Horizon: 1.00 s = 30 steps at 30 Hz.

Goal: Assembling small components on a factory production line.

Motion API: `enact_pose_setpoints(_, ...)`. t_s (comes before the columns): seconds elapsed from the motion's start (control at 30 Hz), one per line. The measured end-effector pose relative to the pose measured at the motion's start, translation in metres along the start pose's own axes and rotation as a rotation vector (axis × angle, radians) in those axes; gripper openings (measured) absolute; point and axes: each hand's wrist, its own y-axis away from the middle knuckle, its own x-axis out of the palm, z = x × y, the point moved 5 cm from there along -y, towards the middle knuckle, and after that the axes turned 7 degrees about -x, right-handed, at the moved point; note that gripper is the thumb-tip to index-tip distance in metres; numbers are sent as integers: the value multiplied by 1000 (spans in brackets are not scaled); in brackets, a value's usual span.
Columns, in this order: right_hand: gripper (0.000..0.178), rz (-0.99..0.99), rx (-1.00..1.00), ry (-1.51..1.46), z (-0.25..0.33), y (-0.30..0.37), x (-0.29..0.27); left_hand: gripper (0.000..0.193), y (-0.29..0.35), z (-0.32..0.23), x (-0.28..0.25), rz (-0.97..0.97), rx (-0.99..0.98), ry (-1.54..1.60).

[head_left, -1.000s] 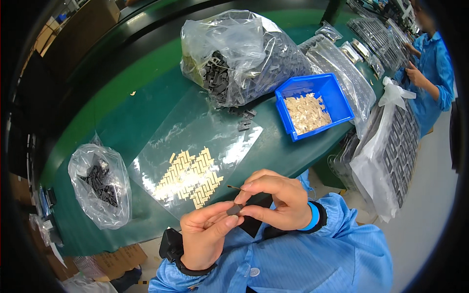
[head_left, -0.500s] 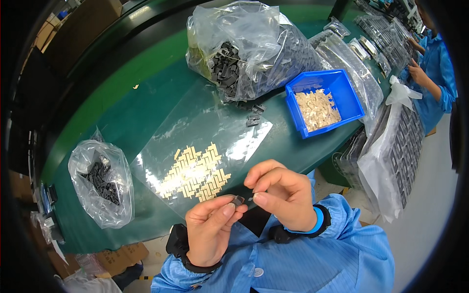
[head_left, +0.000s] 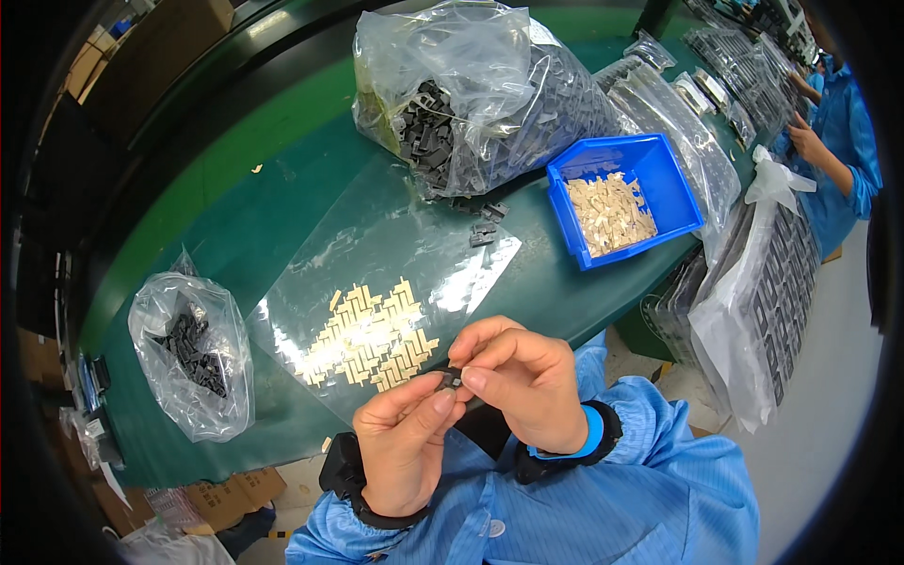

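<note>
My left hand [head_left: 403, 447] pinches a small black plastic part [head_left: 449, 379] between thumb and fingers, just over the table's near edge. My right hand [head_left: 529, 388] is closed too, its thumb and forefinger meeting at that part; the tiny grey piece at their tips is mostly hidden. Just beyond the hands, small cream-coloured strips [head_left: 363, 344] lie in zigzag rows on a clear plastic sheet [head_left: 353, 226]. To the left stands an open clear bag [head_left: 235, 377] with black parts inside.
A large clear bag [head_left: 556, 104] spills black parts [head_left: 482, 234] onto the green table [head_left: 188, 250]. Right of it sits a blue bin [head_left: 680, 212] of beige pieces. Stacked trays [head_left: 753, 311] wrapped in plastic stand at the right. Another person [head_left: 843, 141] works at the far right.
My right hand has moved left and in toward my left hand, so its fingertips now touch the black part. The gap between the hands has closed.
</note>
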Motion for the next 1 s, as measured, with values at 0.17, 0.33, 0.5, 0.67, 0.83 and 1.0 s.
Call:
enact_pose_setpoints(0.17, 6, 43, 5, 2, -1, 1, -3, 17, 1, 1, 1, -31, 6, -27)
enact_pose_setpoints(0.33, 6, 34, 8, -8, 0, -1, -4, 16, 0, 2, 1, -22, -2, -6)
enact_pose_setpoints(0.5, 8, 33, -14, 22, -1, 1, -5, 16, 0, 2, 2, -14, -12, 3)
enact_pose_setpoints(0.67, 9, 27, -12, 48, -1, 2, -5, 16, 0, 3, 2, -17, -23, 14)
enact_pose_setpoints(0.83, 9, 52, -76, 122, 1, 0, -6, 16, -1, 2, 3, -20, -23, 30)
enact_pose_setpoints(1.0, 10, 44, -114, 196, 3, 1, -4, 17, -1, 1, 5, -10, -31, 42)
